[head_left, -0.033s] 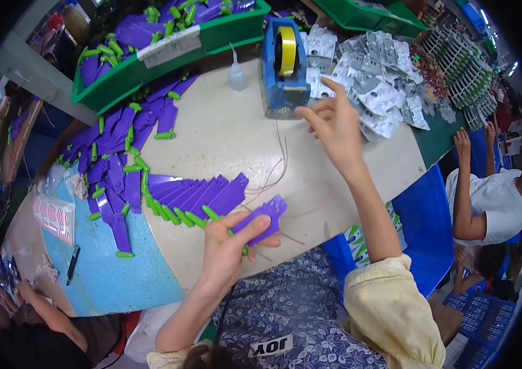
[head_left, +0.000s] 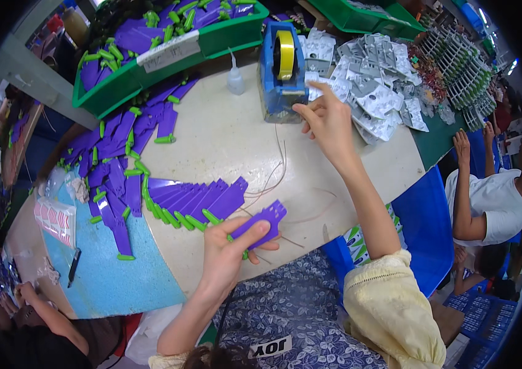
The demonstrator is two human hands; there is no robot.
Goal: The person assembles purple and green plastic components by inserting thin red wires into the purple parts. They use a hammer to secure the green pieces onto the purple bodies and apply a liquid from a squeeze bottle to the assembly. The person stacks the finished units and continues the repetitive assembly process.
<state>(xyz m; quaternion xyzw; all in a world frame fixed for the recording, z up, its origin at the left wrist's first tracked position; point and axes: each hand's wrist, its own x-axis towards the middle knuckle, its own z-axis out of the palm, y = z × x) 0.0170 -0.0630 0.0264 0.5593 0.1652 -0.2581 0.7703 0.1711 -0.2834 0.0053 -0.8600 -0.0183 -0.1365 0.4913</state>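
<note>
The left hand pinches a purple card near the table's front edge. The card's long side slants, pointing up to the right. The right hand, fingers bent close together, touches the blue tape holder.

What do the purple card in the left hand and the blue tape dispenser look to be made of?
The flat purple card in the left hand looks like thin matte printed cardboard, though plastic is possible. The blue tape dispenser by the right hand looks like glossy moulded plastic.
</note>
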